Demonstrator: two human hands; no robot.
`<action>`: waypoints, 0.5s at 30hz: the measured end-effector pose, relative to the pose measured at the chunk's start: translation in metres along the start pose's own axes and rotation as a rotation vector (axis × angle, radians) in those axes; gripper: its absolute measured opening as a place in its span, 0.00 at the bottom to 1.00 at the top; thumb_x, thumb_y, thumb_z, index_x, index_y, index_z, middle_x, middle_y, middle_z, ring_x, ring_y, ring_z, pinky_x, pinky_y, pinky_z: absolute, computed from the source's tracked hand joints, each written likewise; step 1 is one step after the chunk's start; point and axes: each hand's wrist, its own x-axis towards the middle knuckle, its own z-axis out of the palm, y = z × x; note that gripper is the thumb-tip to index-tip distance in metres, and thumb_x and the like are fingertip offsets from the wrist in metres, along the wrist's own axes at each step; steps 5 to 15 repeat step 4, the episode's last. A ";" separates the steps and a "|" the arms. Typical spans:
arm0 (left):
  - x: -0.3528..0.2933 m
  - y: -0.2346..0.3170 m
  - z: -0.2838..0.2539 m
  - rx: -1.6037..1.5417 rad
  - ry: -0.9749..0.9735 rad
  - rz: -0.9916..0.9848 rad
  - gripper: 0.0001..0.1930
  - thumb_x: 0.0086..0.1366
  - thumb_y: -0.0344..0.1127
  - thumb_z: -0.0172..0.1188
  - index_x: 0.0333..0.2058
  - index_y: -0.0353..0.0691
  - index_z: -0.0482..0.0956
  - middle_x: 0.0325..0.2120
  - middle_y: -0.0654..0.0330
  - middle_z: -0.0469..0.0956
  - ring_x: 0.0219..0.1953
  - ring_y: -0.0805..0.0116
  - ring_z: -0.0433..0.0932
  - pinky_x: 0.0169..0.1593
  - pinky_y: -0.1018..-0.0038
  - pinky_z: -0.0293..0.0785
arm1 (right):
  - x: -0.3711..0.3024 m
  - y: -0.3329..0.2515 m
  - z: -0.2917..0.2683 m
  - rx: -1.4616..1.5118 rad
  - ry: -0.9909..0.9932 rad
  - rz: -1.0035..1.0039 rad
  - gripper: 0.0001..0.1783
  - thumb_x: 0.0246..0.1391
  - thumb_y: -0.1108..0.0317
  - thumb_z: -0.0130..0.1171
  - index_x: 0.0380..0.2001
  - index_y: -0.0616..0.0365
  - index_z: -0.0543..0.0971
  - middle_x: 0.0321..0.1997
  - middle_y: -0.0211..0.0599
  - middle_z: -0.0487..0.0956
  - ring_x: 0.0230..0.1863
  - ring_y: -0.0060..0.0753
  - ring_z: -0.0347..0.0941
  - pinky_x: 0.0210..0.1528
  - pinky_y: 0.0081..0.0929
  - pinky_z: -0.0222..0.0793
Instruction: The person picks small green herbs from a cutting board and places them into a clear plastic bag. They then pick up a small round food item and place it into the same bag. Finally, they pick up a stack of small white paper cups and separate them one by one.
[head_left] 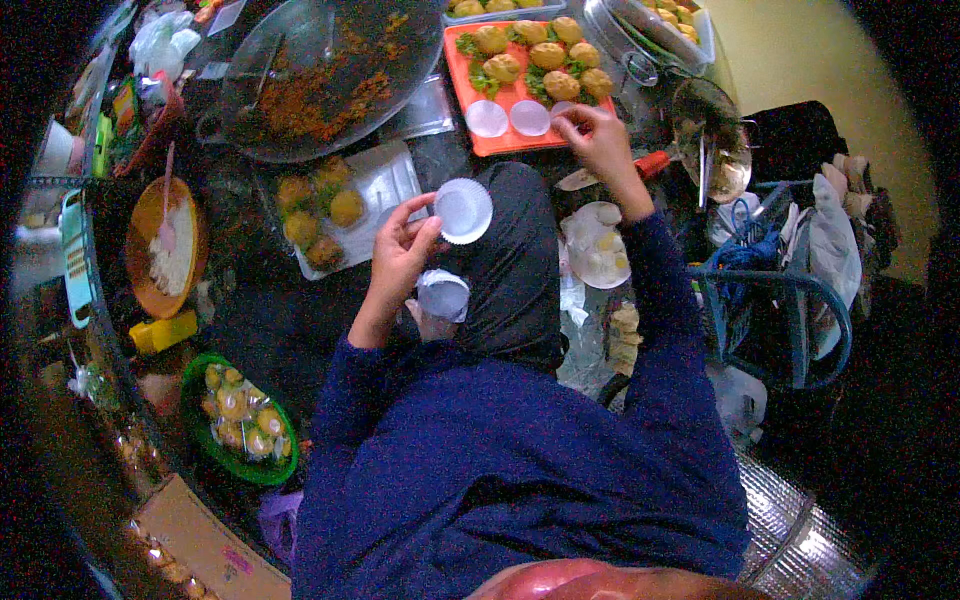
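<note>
My left hand (pixel 402 243) pinches a white pleated paper cup (pixel 464 211), perhaps a small stack of them, above my dark-clad leg. Over the near right side of an orange tray (pixel 490 146), my right hand (pixel 598 143) has its fingertips closed on the edge of another paper cup (pixel 561 107). Two more paper cups, a left one (pixel 487 119) and a middle one (pixel 530 118), lie in a row on the tray beside it. Behind them sit several golden-brown filled buns (pixel 548 55) with green leaves. A wrapped pack of paper cups (pixel 443 296) rests by my lap.
A wide pan (pixel 300 125) with orange-brown crumbly food stands at the far left. Nearer are a clear tray (pixel 372 180) of buns, an orange bowl (pixel 140 235) of white food and a green basket (pixel 285 470). A red-handled knife (pixel 652 165) lies right of the tray, near a blue rack (pixel 840 350).
</note>
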 end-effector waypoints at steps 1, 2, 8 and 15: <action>0.000 0.001 0.001 0.001 0.003 0.005 0.21 0.66 0.34 0.57 0.56 0.37 0.67 0.38 0.59 0.80 0.37 0.76 0.77 0.40 0.78 0.76 | -0.013 -0.023 0.010 0.248 -0.002 -0.010 0.14 0.51 0.59 0.64 0.32 0.59 0.83 0.29 0.40 0.83 0.29 0.30 0.79 0.32 0.28 0.72; 0.000 0.004 0.001 0.039 -0.006 0.011 0.21 0.66 0.34 0.57 0.56 0.37 0.67 0.39 0.59 0.80 0.38 0.76 0.77 0.41 0.78 0.76 | -0.032 -0.047 0.018 0.403 -0.112 0.011 0.12 0.50 0.61 0.66 0.31 0.60 0.84 0.28 0.36 0.83 0.29 0.25 0.78 0.35 0.27 0.72; -0.003 0.009 0.003 0.061 -0.026 -0.025 0.23 0.66 0.35 0.57 0.58 0.38 0.66 0.41 0.58 0.80 0.40 0.76 0.77 0.43 0.79 0.76 | -0.059 -0.092 0.025 0.309 -0.256 -0.097 0.10 0.56 0.65 0.60 0.34 0.60 0.84 0.32 0.37 0.82 0.37 0.21 0.77 0.44 0.20 0.71; -0.003 0.009 0.003 0.061 -0.026 -0.025 0.23 0.66 0.35 0.57 0.58 0.38 0.66 0.41 0.58 0.80 0.40 0.76 0.77 0.43 0.79 0.76 | -0.059 -0.092 0.025 0.309 -0.256 -0.097 0.10 0.56 0.65 0.60 0.34 0.60 0.84 0.32 0.37 0.82 0.37 0.21 0.77 0.44 0.20 0.71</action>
